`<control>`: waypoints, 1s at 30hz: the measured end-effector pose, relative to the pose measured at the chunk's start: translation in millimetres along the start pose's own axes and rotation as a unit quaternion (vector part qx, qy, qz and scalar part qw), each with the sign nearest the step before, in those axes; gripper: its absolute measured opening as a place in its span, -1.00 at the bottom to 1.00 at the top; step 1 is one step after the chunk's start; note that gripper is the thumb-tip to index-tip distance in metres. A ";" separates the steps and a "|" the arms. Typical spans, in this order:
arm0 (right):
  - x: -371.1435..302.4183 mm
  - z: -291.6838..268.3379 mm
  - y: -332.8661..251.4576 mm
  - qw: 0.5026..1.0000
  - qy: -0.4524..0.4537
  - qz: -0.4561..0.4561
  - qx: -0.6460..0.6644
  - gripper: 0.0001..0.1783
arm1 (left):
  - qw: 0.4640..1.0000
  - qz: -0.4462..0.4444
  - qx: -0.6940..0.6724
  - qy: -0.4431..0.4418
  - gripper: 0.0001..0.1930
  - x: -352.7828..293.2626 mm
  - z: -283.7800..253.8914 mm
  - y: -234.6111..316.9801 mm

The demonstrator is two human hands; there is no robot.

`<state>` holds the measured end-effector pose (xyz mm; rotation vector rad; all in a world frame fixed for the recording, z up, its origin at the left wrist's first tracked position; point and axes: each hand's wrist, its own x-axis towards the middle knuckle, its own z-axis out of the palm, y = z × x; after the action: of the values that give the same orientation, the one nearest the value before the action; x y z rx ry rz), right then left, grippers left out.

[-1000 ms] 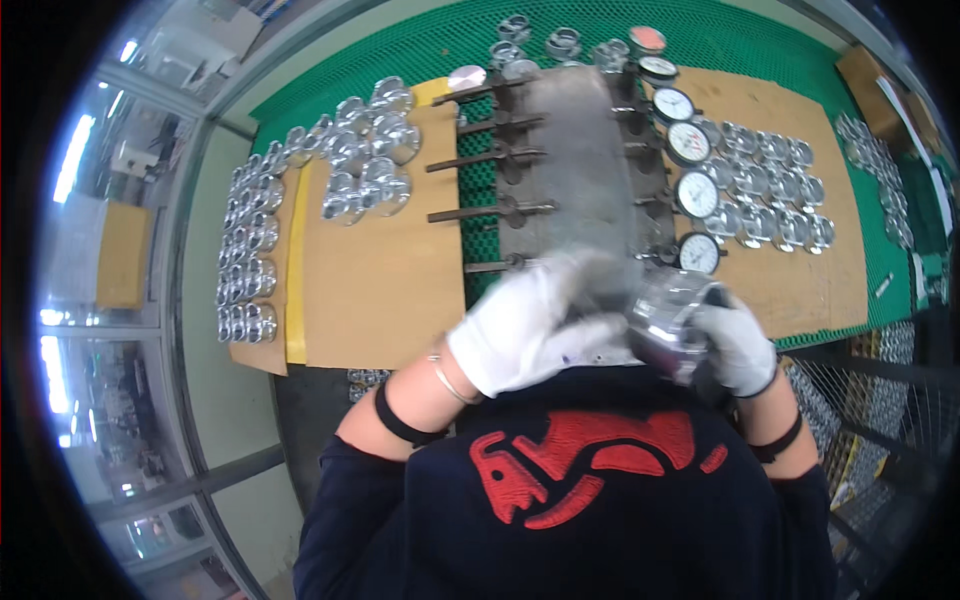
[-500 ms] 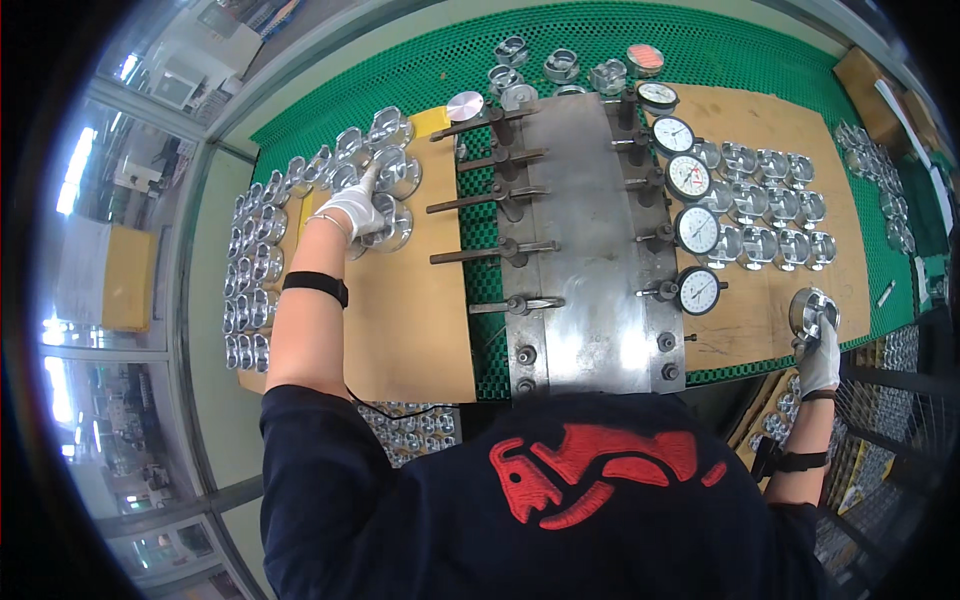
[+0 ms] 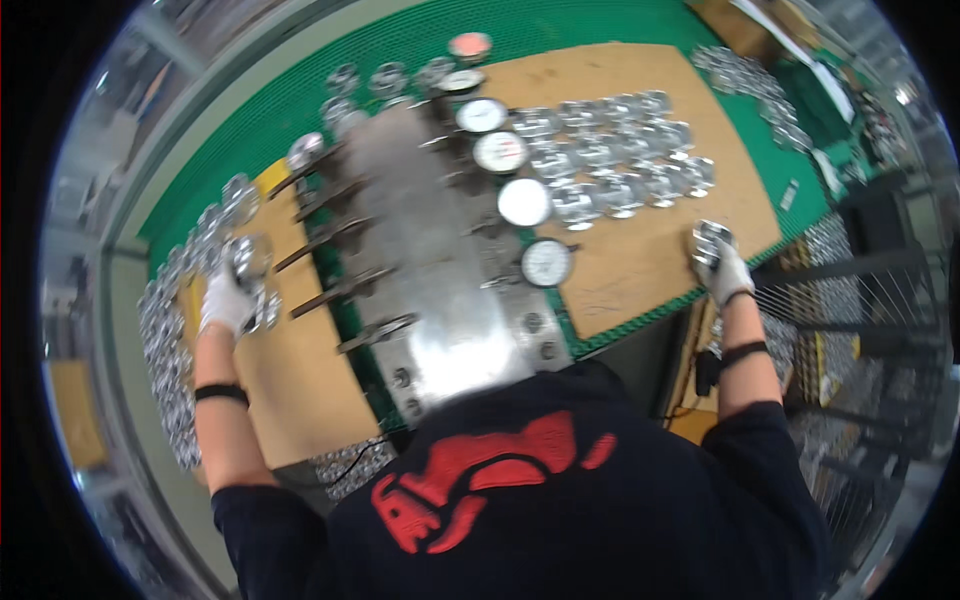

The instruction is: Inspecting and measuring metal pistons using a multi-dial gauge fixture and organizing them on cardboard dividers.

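My right hand (image 3: 731,278), in a white glove, grips a shiny metal piston (image 3: 708,242) at the front right edge of the cardboard. On the left, my gloved left hand (image 3: 226,300) reaches in among a small group of pistons (image 3: 252,255) and touches them. Its fingers are blurred and partly hidden, so whether it holds one is unclear. Between my hands stands a steel plate fixture (image 3: 415,230) with dark clamp bars (image 3: 320,243) along its left side. Round dial gauges (image 3: 524,203) line its right side.
Rows of pistons (image 3: 620,190) stand on the right cardboard (image 3: 640,270). More pistons crowd the far left edge (image 3: 165,350). Several sit at the back on green matting (image 3: 560,30). A dark wire rack (image 3: 830,310) stands at the lower right, beyond the table edge.
The view has swung to the right, so the fixture appears further left and tilted. My left hand has drawn slightly nearer; my right hand still holds its piston.
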<state>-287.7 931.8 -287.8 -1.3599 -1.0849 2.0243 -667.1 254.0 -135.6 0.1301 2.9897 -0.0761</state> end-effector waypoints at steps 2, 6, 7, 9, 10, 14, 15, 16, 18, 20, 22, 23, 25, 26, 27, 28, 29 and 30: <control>0.1 9.6 -4.6 0.999 0.021 0.030 -0.022 -0.75 | 0.999 -0.003 0.014 0.037 -0.41 -11.7 5.9 -6.6; 28.7 2.7 -15.8 0.991 0.046 0.052 -0.118 -0.71 | 0.999 -0.041 -0.002 0.015 -0.54 -47.3 15.8 -19.7; 39.4 -7.0 -16.2 0.991 0.047 0.050 -0.118 -0.71 | 1.000 -0.019 0.002 0.016 -0.59 -60.9 12.4 -15.6; 62.8 -22.4 -13.5 0.965 0.018 -0.030 -0.262 -0.72 | 1.000 0.006 0.001 -0.016 -0.63 -95.6 1.9 0.1; 49.9 -12.5 -23.7 0.941 0.013 -0.065 -0.331 -0.75 | 0.998 0.026 0.003 -0.049 -0.66 -114.0 -2.0 1.6; 82.4 -18.5 -19.5 0.963 0.072 -0.046 -0.256 -0.62 | 0.996 0.086 -0.009 0.013 -0.50 -166.6 18.8 -9.1; 58.7 8.7 -22.3 0.962 0.060 -0.045 -0.264 -0.62 | 0.997 0.071 -0.010 0.012 -0.50 -181.8 20.9 -3.1; 37.0 27.6 -24.3 0.959 0.112 -0.055 -0.255 -0.50 | 0.996 0.061 -0.021 0.068 -0.45 -192.3 24.2 5.0; 9.8 45.8 -24.8 0.951 0.153 -0.104 -0.249 -0.19 | 0.987 0.047 0.050 0.143 -0.33 -208.2 25.0 10.6; -17.3 72.8 -22.6 0.950 0.031 -0.228 -0.212 -0.29 | 0.980 0.064 0.022 0.188 -0.35 -226.6 15.7 22.5; -86.4 126.3 -31.2 0.941 -0.116 -0.243 -0.206 -0.53 | 0.963 0.074 -0.107 0.237 -0.36 -242.7 1.2 37.9; -115.7 145.0 -32.4 0.921 -0.177 -0.240 -0.252 -0.61 | 0.944 0.063 -0.212 0.246 -0.37 -240.1 -3.3 48.8; -187.1 188.1 -24.4 0.891 -0.322 -0.215 -0.237 -0.66 | 0.905 0.080 -0.355 0.221 -0.35 -232.8 -20.8 89.3; -213.3 204.2 -17.3 0.849 -0.407 -0.202 -0.272 -0.69 | 0.893 0.088 -0.389 0.209 -0.31 -232.0 -28.9 110.1; -244.6 223.9 -14.2 0.781 -0.491 -0.183 -0.341 -0.70 | 0.791 0.057 -0.597 0.120 -0.33 -234.7 -32.8 135.1; -256.6 230.0 -11.7 0.670 -0.587 -0.180 -0.417 -0.54 | 0.665 0.024 -0.746 0.025 -0.36 -240.9 -52.1 161.0; -284.7 243.4 -7.2 0.680 -0.657 -0.032 -0.325 -0.27 | 0.613 0.076 -0.787 0.009 -0.38 -241.2 -45.3 173.8; -295.3 246.2 4.5 0.677 -0.674 0.017 -0.295 -0.18 | 0.697 0.145 -0.699 0.063 -0.40 -239.0 -32.5 186.1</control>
<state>-394.9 625.2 -81.9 0.3285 -2.4237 2.7527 -419.6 421.3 -76.0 0.3864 2.2000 2.1446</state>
